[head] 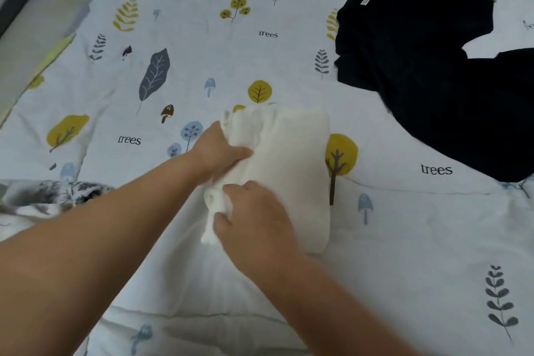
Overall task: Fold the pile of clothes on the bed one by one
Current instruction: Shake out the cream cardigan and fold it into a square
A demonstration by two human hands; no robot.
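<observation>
Hands both on white garment (pixel 291 170), folded into compact bundle at centre of bed. Left hand (pixel 221 150) grips bunched left edge near top, thumb on top of cloth. Right hand (pixel 254 217) pinches same ragged edge lower down. Judgement: tuck loose edge under, press flat, square corners before letting go. Dark navy garment (pixel 427 66) lies unfolded, well apart at upper right, small pale label at neck, unreadable. Duvet cover (pixel 202 61) printed with leaves, mushrooms, word "trees" repeated.

Soft white knit garment (pixel 291 170) (matt), printed cotton bedsheet (pixel 202 61)
</observation>
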